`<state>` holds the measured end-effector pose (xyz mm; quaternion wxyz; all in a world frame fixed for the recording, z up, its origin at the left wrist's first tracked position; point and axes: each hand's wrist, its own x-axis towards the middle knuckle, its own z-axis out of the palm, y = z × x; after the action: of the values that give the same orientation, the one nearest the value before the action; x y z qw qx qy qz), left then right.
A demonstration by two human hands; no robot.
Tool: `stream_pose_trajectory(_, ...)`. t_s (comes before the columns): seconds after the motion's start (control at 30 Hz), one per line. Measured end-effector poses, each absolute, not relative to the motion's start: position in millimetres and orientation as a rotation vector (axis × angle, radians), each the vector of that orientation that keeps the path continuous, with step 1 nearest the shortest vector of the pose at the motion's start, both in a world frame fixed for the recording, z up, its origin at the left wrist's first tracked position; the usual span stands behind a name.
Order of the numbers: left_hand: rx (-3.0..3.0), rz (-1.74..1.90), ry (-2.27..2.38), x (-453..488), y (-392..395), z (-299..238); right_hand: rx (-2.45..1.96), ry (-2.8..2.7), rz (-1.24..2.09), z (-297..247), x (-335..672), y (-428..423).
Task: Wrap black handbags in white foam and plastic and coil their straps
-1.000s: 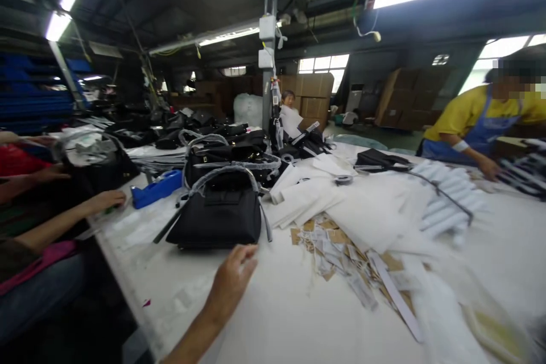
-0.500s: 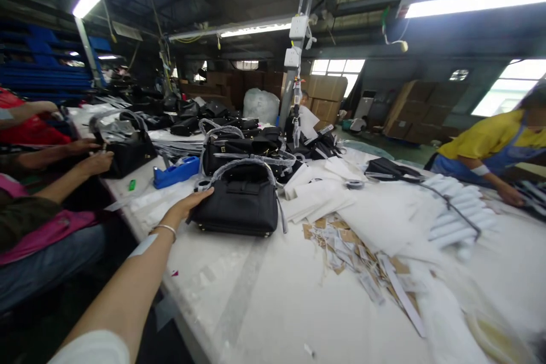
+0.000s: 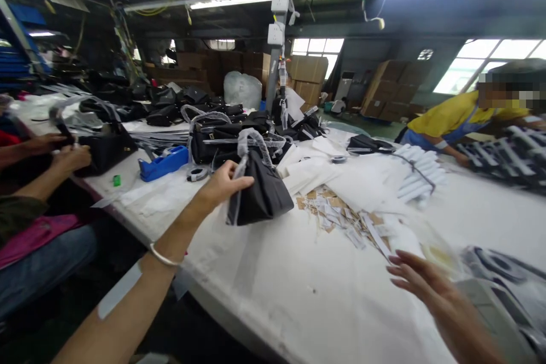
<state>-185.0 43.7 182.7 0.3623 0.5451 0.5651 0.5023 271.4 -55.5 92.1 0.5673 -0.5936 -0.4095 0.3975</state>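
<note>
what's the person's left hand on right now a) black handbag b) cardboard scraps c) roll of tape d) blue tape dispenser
a, the left hand is closed at the top of the black handbag, which hangs tilted beside it.

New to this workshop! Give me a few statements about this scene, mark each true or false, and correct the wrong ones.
The left hand grips a black handbag. True.
The right hand holds that bag too. False: it is open and apart from the bag.
A blue tape dispenser sits on the table. True.
The person in the yellow shirt wears a red apron. False: the apron is blue.
</note>
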Motion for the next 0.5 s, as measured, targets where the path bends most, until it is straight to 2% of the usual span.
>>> stream_pose_trajectory(0.1,2.024,1.066,1.178,-115,0,187,-1.254,-1.094,1.063,104,224,-45)
stream_pose_trajectory(0.2,2.462,0.877,0.886,-56,-28,162,-1.113,-1.2,1.098,118,203,-41)
stream_pose_trajectory(0.4,2.559,0.639,0.706,6,-31,77,-1.368,-1.085,0.985,108,219,-30)
stream_pose_trajectory(0.5,2.566,0.545,0.705,13,-32,55,-1.399,-1.197,0.941,90,212,-24)
